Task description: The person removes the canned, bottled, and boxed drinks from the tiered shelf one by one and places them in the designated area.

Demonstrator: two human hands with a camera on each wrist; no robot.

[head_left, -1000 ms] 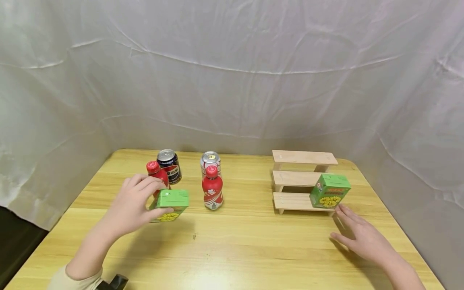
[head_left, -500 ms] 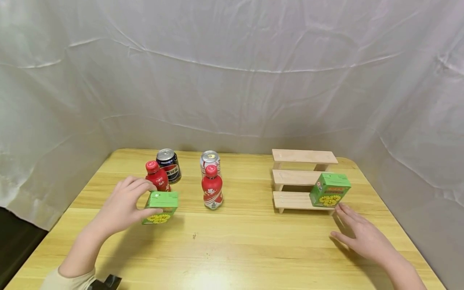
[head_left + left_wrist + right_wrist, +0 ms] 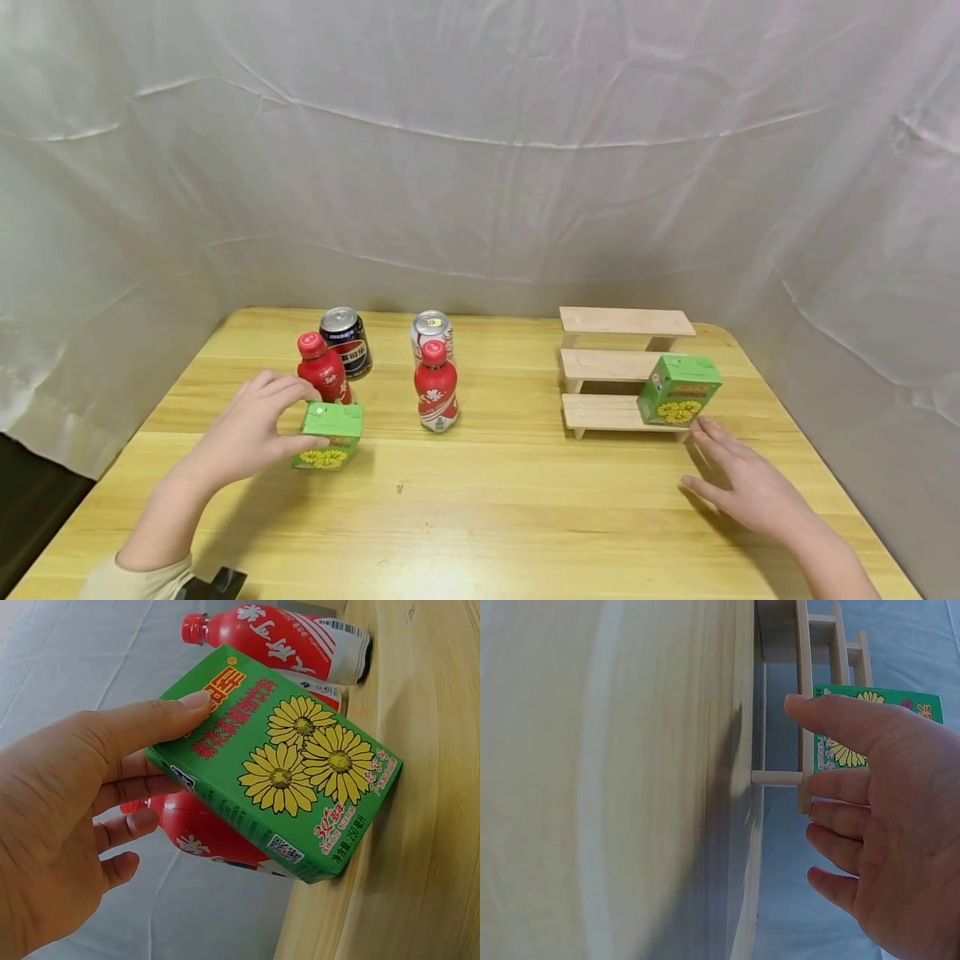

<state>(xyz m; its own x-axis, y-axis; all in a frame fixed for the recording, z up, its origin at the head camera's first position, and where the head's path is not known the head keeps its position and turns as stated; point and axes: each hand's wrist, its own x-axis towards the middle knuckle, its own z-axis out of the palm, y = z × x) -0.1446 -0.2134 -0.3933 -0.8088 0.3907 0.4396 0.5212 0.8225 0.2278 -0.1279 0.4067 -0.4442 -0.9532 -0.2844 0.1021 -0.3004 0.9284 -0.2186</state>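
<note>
My left hand pinches a green drink carton with yellow flowers on it, thumb on the front and fingers behind. In the left wrist view the carton is low by the tabletop; whether its base touches is unclear. Just behind it stands a red-capped bottle, partly hidden. My right hand has its fingers extended beside a second green carton, which stands on the lowest step of a wooden three-step rack. I cannot tell whether the fingertips touch that carton or the step.
A dark blue cola can stands behind the left bottle. Another red bottle is upright near the middle, in front of a white and red can. Grey cloth hangs around the wooden table.
My left hand has moved the carton leftward, to a spot in front of the left bottle, and slightly nearer to me. The right hand has stayed about where it was.
</note>
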